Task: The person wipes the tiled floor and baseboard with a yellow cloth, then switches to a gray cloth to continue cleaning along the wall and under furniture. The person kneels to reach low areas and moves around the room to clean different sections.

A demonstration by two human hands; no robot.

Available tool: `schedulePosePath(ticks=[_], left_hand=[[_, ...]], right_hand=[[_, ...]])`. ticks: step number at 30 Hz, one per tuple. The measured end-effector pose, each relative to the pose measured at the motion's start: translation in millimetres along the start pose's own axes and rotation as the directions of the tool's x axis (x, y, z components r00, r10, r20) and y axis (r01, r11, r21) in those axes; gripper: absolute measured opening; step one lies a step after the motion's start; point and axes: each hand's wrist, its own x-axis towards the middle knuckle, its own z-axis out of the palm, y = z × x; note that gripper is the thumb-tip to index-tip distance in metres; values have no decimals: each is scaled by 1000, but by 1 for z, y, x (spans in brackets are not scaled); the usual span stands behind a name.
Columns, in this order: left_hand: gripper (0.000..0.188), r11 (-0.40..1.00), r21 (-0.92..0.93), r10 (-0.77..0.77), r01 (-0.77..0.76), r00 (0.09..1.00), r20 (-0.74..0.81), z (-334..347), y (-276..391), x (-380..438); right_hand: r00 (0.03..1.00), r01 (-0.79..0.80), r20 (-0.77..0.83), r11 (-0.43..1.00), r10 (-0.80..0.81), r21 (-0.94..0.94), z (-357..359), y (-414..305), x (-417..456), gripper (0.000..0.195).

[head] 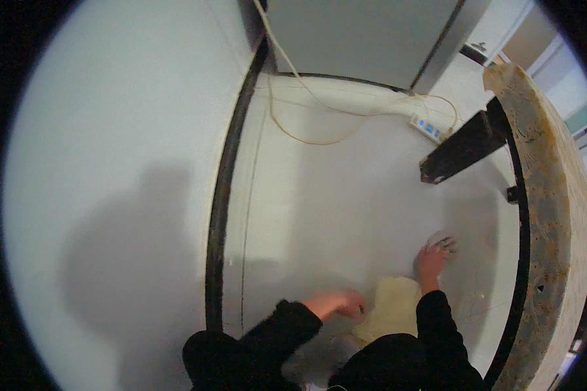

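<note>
My left hand (348, 303) is low over the pale floor, blurred, with its fingers curled in. A small dark spot shows at its fingertips, too unclear to name. My right hand (431, 264) reaches farther forward, its fingers at or just above the floor. Small dark streaks (446, 242) appear by those fingertips; I cannot tell whether they are an object or a reflection. Between my two forearms a pale yellow flat piece (391, 304), perhaps cloth or a mat, lies on the floor. My black-clothed knee (381, 361) covers its near edge.
A white wall with black skirting (227, 171) runs along the left. Ahead stands a grey door or panel (352, 39). A pale cable (318, 143) loops across the floor near a lit power strip (426, 128). At right are a dark furniture leg (462, 146) and a patterned edge (543, 205).
</note>
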Motion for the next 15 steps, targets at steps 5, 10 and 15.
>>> schedulePosePath(ticks=[5, 10, 15], left_hand=[[35, 831, 412, -195, 373, 890, -413, -115, -31, -79], [21, 854, 130, -177, 503, 517, -838, -143, -73, -172], [21, 921, -67, -154, 383, 200, -968, -90, -119, -183]], right_hand=[[776, 512, 201, 782, -599, 354, -65, -131, 9, 48], [511, 685, 299, 592, -806, 424, -105, -230, 38, 57], [702, 617, 252, 745, -666, 253, -136, -308, -29, 64]])
